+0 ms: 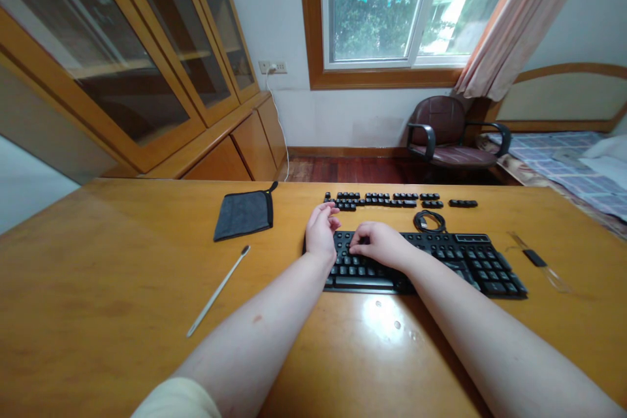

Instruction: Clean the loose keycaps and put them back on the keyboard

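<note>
On desk (122, 274), black keyboard (470, 261); over its upper-left keys, person's right hand (377, 243), fingertips drawn together, grasp unclear; at keyboard's left end, left hand (321, 234), fingers loosely bent, hold unclear; beyond keyboard, coiled cable (424, 225), then keycap rows (377, 202).

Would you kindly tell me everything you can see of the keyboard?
The keyboard is black and looks plastic, with a long space bar along its near edge and a number pad at the right. It lies flat, facing up, on the desk. Several upper keys seem to lack their caps. The right hand is down at its upper left area, the forearm hiding part of it; the left hand is at its left end.
</note>
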`<move>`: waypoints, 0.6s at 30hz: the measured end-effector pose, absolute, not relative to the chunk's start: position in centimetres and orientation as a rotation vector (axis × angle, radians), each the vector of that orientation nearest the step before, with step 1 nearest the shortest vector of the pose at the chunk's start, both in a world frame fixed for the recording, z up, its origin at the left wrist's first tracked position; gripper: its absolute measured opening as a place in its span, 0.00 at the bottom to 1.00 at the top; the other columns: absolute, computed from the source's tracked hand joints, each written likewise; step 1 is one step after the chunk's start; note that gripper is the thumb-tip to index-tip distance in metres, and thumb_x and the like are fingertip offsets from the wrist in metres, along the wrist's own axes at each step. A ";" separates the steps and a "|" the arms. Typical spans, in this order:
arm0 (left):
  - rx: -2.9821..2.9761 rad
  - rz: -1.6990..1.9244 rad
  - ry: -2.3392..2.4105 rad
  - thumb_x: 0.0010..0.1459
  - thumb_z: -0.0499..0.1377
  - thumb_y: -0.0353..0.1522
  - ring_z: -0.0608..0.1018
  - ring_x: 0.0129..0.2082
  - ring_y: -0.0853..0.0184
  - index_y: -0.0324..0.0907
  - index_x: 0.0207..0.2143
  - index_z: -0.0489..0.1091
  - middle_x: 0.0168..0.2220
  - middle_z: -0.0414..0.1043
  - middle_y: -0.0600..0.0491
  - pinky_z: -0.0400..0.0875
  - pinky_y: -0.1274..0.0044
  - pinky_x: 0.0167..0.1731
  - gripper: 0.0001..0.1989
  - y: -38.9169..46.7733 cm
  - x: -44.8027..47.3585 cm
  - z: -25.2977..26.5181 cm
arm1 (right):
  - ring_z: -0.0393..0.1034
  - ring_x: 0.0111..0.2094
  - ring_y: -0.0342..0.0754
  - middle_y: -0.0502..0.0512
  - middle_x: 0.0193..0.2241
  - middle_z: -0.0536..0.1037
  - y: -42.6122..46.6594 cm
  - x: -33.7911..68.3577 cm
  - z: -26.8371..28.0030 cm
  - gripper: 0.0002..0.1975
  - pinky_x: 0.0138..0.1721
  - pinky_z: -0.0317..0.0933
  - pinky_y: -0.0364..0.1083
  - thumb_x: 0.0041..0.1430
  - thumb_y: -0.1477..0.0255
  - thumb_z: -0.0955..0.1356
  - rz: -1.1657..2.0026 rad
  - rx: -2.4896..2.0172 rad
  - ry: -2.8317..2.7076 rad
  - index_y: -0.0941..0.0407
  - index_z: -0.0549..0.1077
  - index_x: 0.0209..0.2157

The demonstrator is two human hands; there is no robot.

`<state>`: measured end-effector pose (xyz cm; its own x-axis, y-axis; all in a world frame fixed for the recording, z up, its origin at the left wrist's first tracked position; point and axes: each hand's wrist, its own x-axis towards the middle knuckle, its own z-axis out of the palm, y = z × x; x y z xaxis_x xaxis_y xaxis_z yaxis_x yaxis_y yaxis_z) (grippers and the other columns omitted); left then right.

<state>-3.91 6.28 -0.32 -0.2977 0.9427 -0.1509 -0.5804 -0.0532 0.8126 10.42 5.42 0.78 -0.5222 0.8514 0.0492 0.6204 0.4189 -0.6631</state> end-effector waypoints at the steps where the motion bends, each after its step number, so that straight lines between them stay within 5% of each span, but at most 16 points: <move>1: 0.520 1.637 0.976 0.46 0.57 0.33 0.66 0.18 0.79 0.38 0.33 0.67 0.27 0.68 0.56 0.61 0.84 0.22 0.10 6.3 -3.9 -0.3 | 0.69 0.30 0.46 0.50 0.26 0.76 5.5 10.4 0.6 0.04 0.34 0.60 0.44 0.47 0.68 0.70 0.855 -1.287 -2.276 0.53 0.75 0.26; 12: 0.528 1.640 0.982 0.46 0.56 0.32 0.65 0.18 0.80 0.38 0.32 0.68 0.27 0.68 0.56 0.61 0.84 0.22 0.09 6.1 -3.9 -0.1 | 0.66 0.24 0.43 0.48 0.23 0.74 5.4 10.0 0.4 0.08 0.26 0.56 0.41 0.42 0.68 0.72 0.846 -1.457 -2.214 0.53 0.74 0.28; 18: 0.521 1.642 0.963 0.45 0.57 0.32 0.65 0.18 0.79 0.38 0.32 0.68 0.26 0.68 0.56 0.60 0.84 0.21 0.09 6.2 -3.9 -0.2 | 0.66 0.24 0.43 0.49 0.23 0.74 5.1 10.2 1.0 0.09 0.28 0.58 0.42 0.53 0.66 0.65 0.771 -1.436 -2.008 0.56 0.73 0.26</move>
<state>-3.91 6.24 -0.17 -0.2952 0.9447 -0.1429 -0.5863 -0.0610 0.8078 10.20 5.06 1.04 -0.2795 0.9546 0.1031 0.6400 0.2653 -0.7211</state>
